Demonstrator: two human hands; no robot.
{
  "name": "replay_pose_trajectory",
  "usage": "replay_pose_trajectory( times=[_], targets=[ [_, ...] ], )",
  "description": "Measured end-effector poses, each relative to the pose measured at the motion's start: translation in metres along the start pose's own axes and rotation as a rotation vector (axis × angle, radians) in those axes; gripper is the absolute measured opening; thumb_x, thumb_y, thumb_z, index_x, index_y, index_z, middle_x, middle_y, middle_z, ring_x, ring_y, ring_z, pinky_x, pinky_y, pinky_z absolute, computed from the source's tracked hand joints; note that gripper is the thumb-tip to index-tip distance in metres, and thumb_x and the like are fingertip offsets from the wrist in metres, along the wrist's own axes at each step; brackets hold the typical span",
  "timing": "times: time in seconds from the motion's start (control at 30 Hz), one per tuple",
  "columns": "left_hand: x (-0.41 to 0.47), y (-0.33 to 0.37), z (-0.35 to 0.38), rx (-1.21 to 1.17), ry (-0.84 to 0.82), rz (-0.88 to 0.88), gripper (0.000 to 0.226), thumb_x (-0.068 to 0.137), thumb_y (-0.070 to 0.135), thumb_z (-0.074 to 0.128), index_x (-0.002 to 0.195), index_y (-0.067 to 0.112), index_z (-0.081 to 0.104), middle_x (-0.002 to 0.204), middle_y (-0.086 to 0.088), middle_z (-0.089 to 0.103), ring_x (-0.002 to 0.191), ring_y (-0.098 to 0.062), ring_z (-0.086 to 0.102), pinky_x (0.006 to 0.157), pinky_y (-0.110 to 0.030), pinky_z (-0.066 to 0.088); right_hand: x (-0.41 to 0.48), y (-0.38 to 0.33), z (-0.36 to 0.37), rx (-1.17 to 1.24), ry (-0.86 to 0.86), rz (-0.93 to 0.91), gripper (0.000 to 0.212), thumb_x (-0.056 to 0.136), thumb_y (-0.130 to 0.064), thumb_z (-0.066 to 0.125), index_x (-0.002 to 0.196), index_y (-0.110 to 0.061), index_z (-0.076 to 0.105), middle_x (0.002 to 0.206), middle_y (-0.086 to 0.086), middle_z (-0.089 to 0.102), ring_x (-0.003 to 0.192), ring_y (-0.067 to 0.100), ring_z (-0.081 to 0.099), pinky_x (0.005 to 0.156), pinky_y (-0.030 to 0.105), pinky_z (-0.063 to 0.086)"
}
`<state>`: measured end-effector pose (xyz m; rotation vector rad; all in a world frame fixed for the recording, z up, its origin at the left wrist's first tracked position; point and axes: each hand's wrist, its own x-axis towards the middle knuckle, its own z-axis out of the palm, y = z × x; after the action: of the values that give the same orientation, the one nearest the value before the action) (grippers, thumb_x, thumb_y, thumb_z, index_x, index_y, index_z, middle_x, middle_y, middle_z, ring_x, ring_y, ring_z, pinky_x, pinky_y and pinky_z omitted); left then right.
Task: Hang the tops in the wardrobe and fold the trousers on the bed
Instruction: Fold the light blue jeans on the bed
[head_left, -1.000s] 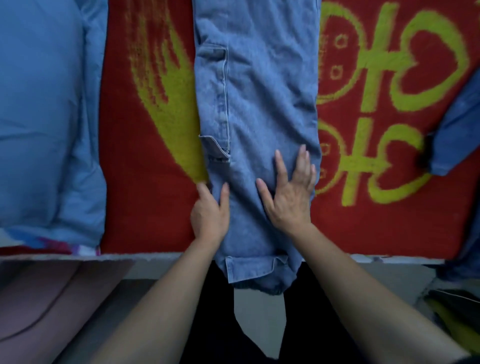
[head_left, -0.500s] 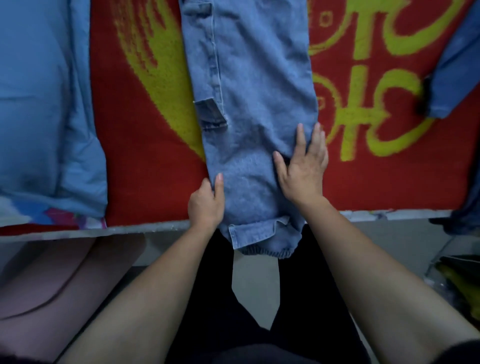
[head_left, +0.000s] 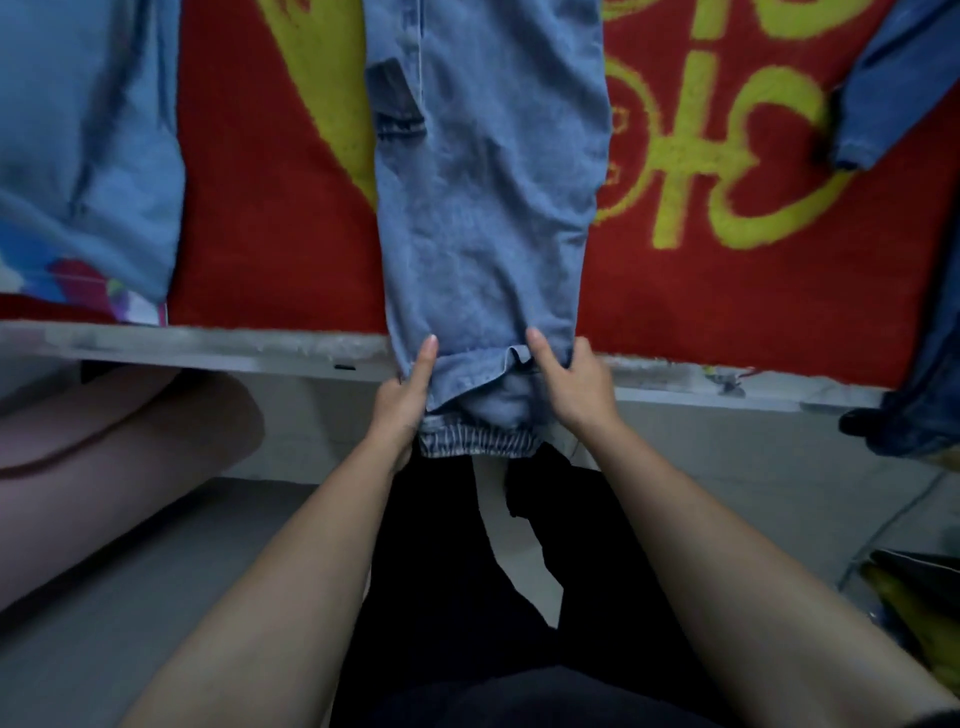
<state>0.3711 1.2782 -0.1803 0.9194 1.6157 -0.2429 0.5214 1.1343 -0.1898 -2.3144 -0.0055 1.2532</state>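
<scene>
Grey floor (head_left: 156, 597) lying nearest, pale bed edge (head_left: 208, 348) crossing above it, red blanket (head_left: 270, 234) covering bed. Jeans (head_left: 488, 208) lying on blanket, long axis running straight away from person, cuffs hanging over bed edge. Left hand (head_left: 402, 410) pinching cuff's left side, thumb on top; right hand (head_left: 576, 384) gripping right side, fingers curling round fabric. Light blue garment (head_left: 88, 130) far left, darker denim (head_left: 893, 88) far right.

The trousers (head_left: 488, 218) in the centre are light-blue denim, matt, faded and softly creased, with a ribbed, gathered cuff (head_left: 478, 446) at the lower end. Under them the red-and-yellow blanket (head_left: 270, 208) looks fuzzy, a short rough pile. Upper left lies smooth pale-blue cloth (head_left: 78, 130); at the right edge, a darker matt denim garment (head_left: 904, 88).
</scene>
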Motion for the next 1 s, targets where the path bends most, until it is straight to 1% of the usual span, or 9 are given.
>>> replay_pose_trajectory(
  times=[0.07, 0.13, 0.23, 0.33, 0.4, 0.47, 0.63, 0.8, 1.0],
  targets=[
    [-0.01, -0.002, 0.007, -0.039, -0.02, 0.031, 0.096, 0.044, 0.093, 0.065, 0.099, 0.016, 0.072, 0.089, -0.001, 0.077, 0.08, -0.014, 0.074, 0.073, -0.028, 0.058, -0.013, 0.018, -0.001, 0.175, -0.134, 0.053, 0.06, 0.087, -0.072, 0.053, 0.121, -0.022, 0.056, 0.13, 0.006, 0.062, 0.123, 0.025, 0.057, 0.1, 0.032, 0.042],
    [-0.023, -0.001, 0.009, -0.096, -0.091, 0.056, 0.089, 0.055, 0.086, 0.068, 0.106, 0.013, 0.072, 0.097, -0.007, 0.076, 0.089, -0.02, 0.074, 0.083, -0.035, 0.058, -0.022, 0.029, -0.006, 0.321, -0.174, 0.08, 0.055, 0.09, -0.064, 0.057, 0.124, -0.021, 0.056, 0.129, 0.004, 0.062, 0.121, 0.022, 0.059, 0.106, 0.041, 0.046],
    [-0.043, -0.005, 0.002, -0.368, -0.277, 0.09, 0.044, 0.087, 0.048, 0.061, 0.108, 0.011, 0.073, 0.108, -0.011, 0.073, 0.101, -0.027, 0.07, 0.093, -0.04, 0.054, -0.036, 0.034, -0.014, 0.37, -0.167, 0.091, 0.048, 0.093, -0.056, 0.059, 0.119, -0.016, 0.058, 0.124, 0.008, 0.066, 0.115, 0.023, 0.063, 0.106, 0.049, 0.046],
    [-0.062, -0.016, -0.005, -0.386, -0.36, 0.068, 0.029, 0.082, 0.031, 0.058, 0.101, 0.014, 0.07, 0.093, -0.006, 0.073, 0.085, -0.022, 0.067, 0.074, -0.031, 0.055, -0.051, 0.035, -0.018, 0.446, -0.247, 0.119, 0.051, 0.092, -0.056, 0.06, 0.117, -0.012, 0.067, 0.118, 0.01, 0.071, 0.107, 0.022, 0.068, 0.101, 0.044, 0.052],
    [-0.068, -0.02, -0.005, -0.367, -0.308, 0.1, 0.037, 0.083, 0.032, 0.07, 0.113, 0.01, 0.068, 0.099, -0.007, 0.074, 0.085, -0.021, 0.069, 0.069, -0.029, 0.056, -0.059, 0.033, -0.014, 0.458, -0.27, 0.111, 0.059, 0.087, -0.065, 0.06, 0.114, -0.014, 0.072, 0.111, 0.005, 0.075, 0.102, 0.017, 0.071, 0.098, 0.039, 0.054],
    [-0.062, -0.025, -0.005, -0.402, -0.203, 0.164, 0.041, 0.085, 0.029, 0.074, 0.119, 0.008, 0.065, 0.106, -0.011, 0.073, 0.091, -0.024, 0.071, 0.078, -0.037, 0.059, -0.062, 0.036, -0.006, 0.5, -0.25, 0.076, 0.064, 0.082, -0.071, 0.061, 0.115, -0.017, 0.074, 0.11, 0.0, 0.076, 0.106, 0.016, 0.07, 0.101, 0.041, 0.052],
    [-0.049, -0.064, -0.01, -0.08, -0.043, 0.078, 0.01, 0.085, 0.01, 0.074, 0.091, 0.011, 0.066, 0.1, -0.017, 0.072, 0.094, -0.034, 0.07, 0.087, -0.051, 0.057, -0.069, 0.069, 0.033, 0.443, -0.132, 0.194, 0.059, 0.087, -0.057, 0.065, 0.123, -0.01, 0.067, 0.116, 0.01, 0.072, 0.107, 0.028, 0.068, 0.101, 0.047, 0.051],
    [-0.052, -0.095, -0.014, -0.082, -0.041, 0.018, 0.012, 0.082, 0.01, 0.078, 0.089, 0.01, 0.068, 0.1, -0.016, 0.073, 0.095, -0.033, 0.07, 0.089, -0.052, 0.056, -0.085, 0.094, 0.049, 0.537, -0.087, 0.28, 0.053, 0.086, -0.048, 0.071, 0.122, -0.009, 0.065, 0.113, 0.011, 0.072, 0.103, 0.03, 0.069, 0.099, 0.049, 0.053],
    [-0.059, -0.075, -0.027, -0.017, -0.093, -0.011, 0.02, 0.082, 0.016, 0.078, 0.098, 0.008, 0.069, 0.1, -0.014, 0.074, 0.09, -0.028, 0.071, 0.088, -0.054, 0.056, -0.09, 0.073, 0.034, 0.386, -0.091, 0.308, 0.058, 0.088, -0.052, 0.065, 0.125, -0.008, 0.064, 0.117, 0.013, 0.07, 0.107, 0.033, 0.067, 0.099, 0.05, 0.052]
  ],
)
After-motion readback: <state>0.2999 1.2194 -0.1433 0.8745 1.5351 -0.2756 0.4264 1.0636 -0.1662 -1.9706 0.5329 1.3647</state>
